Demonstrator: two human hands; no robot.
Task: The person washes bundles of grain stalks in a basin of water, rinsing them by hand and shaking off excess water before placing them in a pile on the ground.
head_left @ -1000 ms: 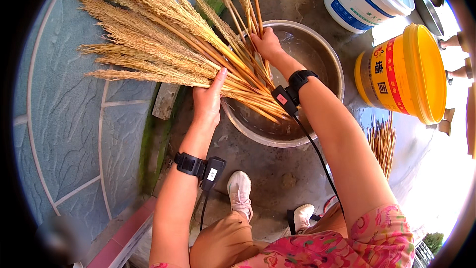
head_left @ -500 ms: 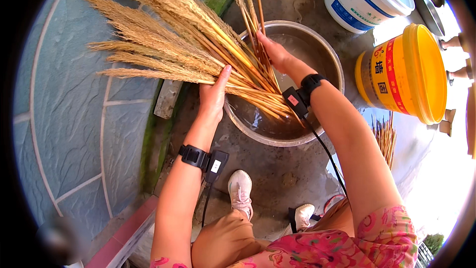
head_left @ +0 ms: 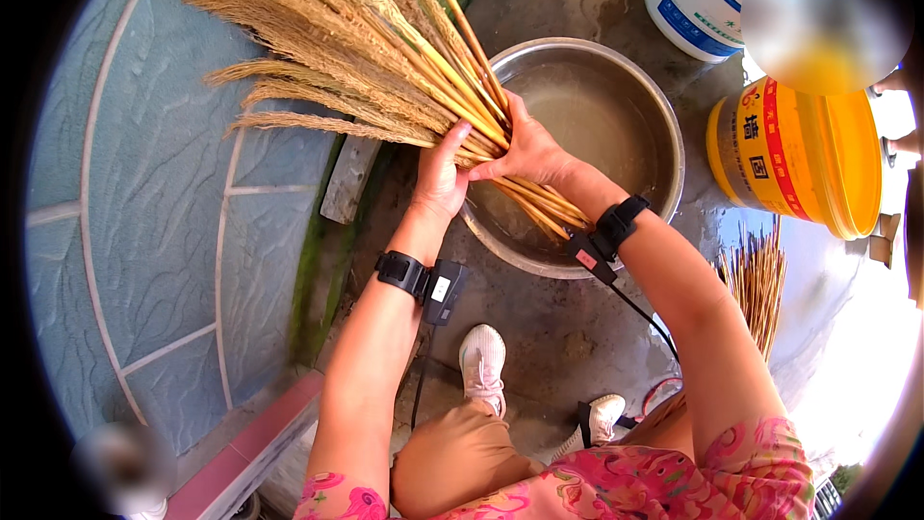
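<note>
A thick bundle of dried reed plumes [head_left: 385,58] slants across the upper middle, feathery heads to the upper left and bare stalks to the lower right. Both hands grip the stalks close together. My left hand [head_left: 444,173] wraps the bundle from the near left side, thumb on top. From the right, my right hand [head_left: 527,146] clasps the same stalks, its thumb reaching toward the left hand. The stalk ends hang over a round metal basin [head_left: 668,140] holding murky water; my right wrist partly hides them.
A white bucket [head_left: 688,5] and a yellow bucket [head_left: 770,149] stand right of the basin. Another bunch of stalks [head_left: 754,289] lies near my right elbow. A blue stone-patterned wall [head_left: 154,183] rises on the left, with a small slab [head_left: 350,178] by its foot. The floor is wet.
My right hand has moved in beside my left, bringing the separate stalks against the bundle. The stalks are now gathered more tightly, and their ends sit less far over the basin.
</note>
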